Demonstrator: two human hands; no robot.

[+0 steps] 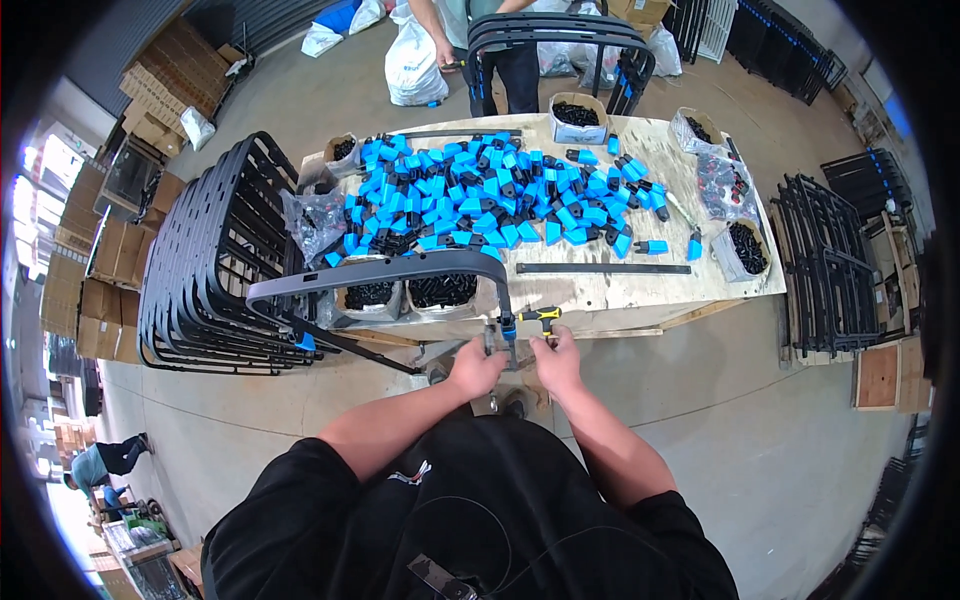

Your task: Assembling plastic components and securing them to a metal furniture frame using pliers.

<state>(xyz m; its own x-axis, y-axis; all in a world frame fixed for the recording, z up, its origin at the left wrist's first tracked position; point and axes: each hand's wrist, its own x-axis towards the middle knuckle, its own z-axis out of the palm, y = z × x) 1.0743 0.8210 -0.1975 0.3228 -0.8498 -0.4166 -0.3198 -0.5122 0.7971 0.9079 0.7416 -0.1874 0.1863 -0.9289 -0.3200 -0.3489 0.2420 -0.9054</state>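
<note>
A black bent-tube frame (380, 268) with rounded corners stands in front of me at the near table edge. At its right end sits a blue-and-black plastic end piece (508, 328). My left hand (478, 371) is closed beside that end, next to a grey metal part; what its fingers grip is hidden. My right hand (557, 363) is closed just right of the end piece. Its thumb and forefinger meet at the stem of a yellow-and-black T-handle screwdriver (540, 314), whose crossbar points away from me.
The wooden table (600, 288) carries a heap of blue-and-black end pieces (470, 190), boxes of small black parts (577, 115) and a dark metal bar (604, 268). Stacked black frames (215, 270) stand left, more frames (825, 265) right. Across the table, a person (500, 60) works at another frame.
</note>
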